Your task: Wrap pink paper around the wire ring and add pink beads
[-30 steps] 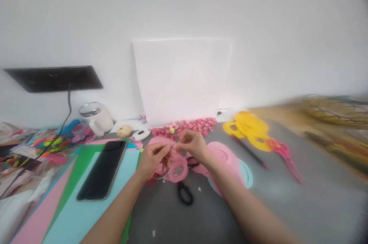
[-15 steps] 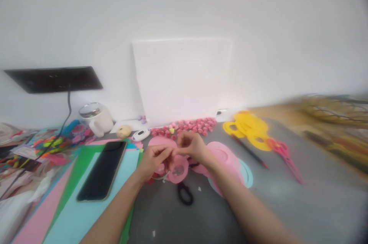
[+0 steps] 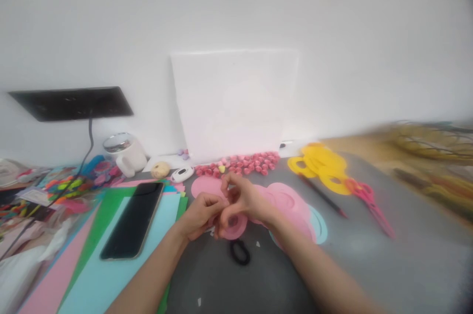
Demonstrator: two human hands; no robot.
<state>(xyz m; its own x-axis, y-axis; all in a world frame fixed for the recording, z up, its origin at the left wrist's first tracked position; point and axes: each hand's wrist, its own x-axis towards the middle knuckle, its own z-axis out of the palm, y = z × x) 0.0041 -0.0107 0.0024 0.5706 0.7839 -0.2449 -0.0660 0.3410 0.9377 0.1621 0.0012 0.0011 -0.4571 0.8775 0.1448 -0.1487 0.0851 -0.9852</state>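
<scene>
My left hand (image 3: 199, 214) and right hand (image 3: 248, 201) curl together, presumably for control. How closed, on what, I can't tell.

From my remote seat I face a plain, pale wall (image 3: 351, 48) that fills the upper half of my view. Low on its left I make out a black panel (image 3: 70, 103), with a dark cable (image 3: 90, 136) running down from it toward the table. Below the wall I see a grey work surface (image 3: 417, 245), its far right corner rounded, and past that a wood-toned surface (image 3: 369, 146), blurred toward the edge. The light reaches me soft and even, leaving a faint sheen on the grey.
</scene>
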